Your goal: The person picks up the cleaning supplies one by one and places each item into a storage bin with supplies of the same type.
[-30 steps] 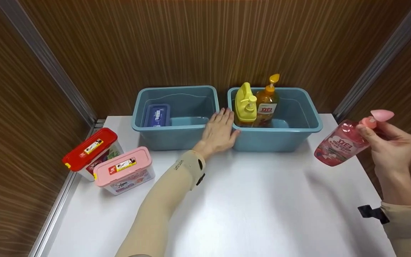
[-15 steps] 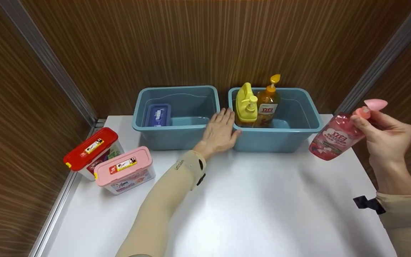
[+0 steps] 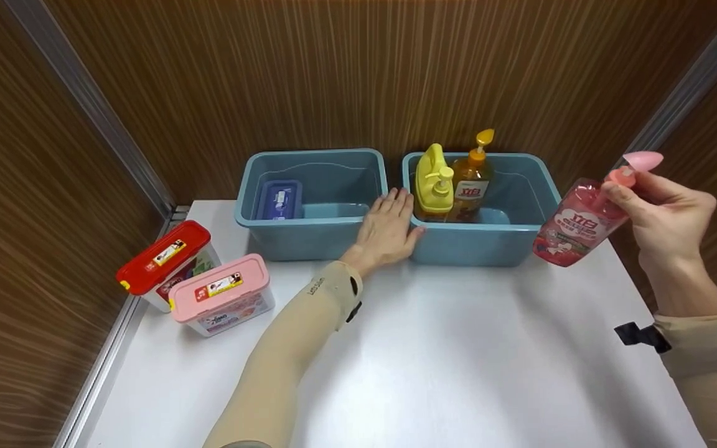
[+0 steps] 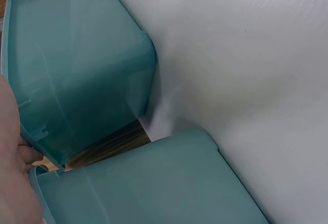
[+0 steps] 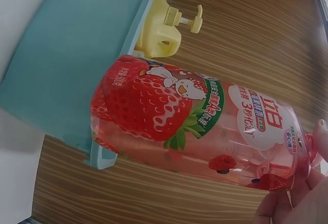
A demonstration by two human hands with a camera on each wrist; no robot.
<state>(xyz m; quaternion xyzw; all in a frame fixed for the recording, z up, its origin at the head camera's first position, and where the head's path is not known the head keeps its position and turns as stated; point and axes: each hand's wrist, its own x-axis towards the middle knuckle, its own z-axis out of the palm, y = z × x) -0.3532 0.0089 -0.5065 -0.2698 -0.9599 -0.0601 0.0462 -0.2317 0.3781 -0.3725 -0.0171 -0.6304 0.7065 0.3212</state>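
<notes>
My right hand (image 3: 673, 218) grips a pink pump bottle (image 3: 576, 227) by its neck, tilted in the air at the right end of the right blue-green bin (image 3: 470, 246). In the right wrist view the bottle (image 5: 195, 126) shows a strawberry label and overlaps the bin's edge. Straight-fingered, my left hand (image 3: 386, 230) rests across the adjoining rims of the right bin and the left blue-green bin (image 3: 309, 242). A yellow jug with a pump (image 3: 434, 186) and an orange pump bottle (image 3: 472, 186) stand inside the right bin. The left bin contains a purple box (image 3: 281, 200).
At the left of the white table (image 3: 433, 354) stand a red-lidded tub (image 3: 165, 258) and a pink-lidded tub (image 3: 221, 292), side by side. A wood-grain wall (image 3: 333, 74) rises directly behind the bins, with side panels at both edges.
My right hand has moved the pink bottle left and farther back, up to the right bin's edge. The left hand keeps its place on the rims.
</notes>
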